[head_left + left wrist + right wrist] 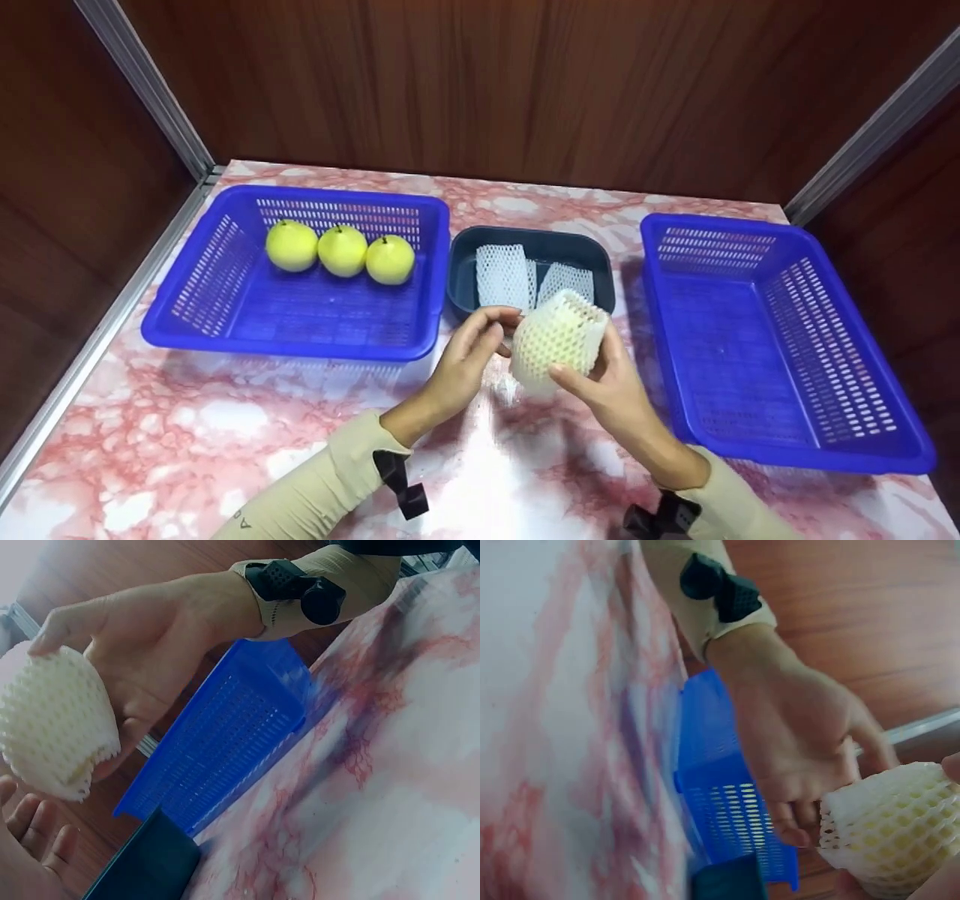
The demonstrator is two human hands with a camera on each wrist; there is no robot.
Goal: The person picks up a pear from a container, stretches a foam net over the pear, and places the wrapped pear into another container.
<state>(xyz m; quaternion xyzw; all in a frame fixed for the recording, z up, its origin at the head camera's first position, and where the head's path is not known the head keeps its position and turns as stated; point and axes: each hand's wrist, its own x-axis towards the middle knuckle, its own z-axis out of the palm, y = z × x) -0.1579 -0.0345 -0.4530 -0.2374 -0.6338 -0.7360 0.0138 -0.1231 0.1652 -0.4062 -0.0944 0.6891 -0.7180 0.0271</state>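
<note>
Sleeves point(300, 480) nearest, my right grip point(619, 394) holds the pear point(551, 345) in its foam net point(577, 311) above the worktop point(225, 420), left grip point(461, 364) loose alongside; slackening pressure could let the pear slide free.

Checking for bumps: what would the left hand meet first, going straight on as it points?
Likely the netted fruit in the right hand; the left hand points towards it, though depth is unclear.

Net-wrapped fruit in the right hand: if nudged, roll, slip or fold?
The wrapped fruit looks roundish, so it could roll. The textured mesh probably adds grip, so slipping seems less likely. The mesh end extending past the fruit looks thin, so it would likely fold if pushed.
</note>
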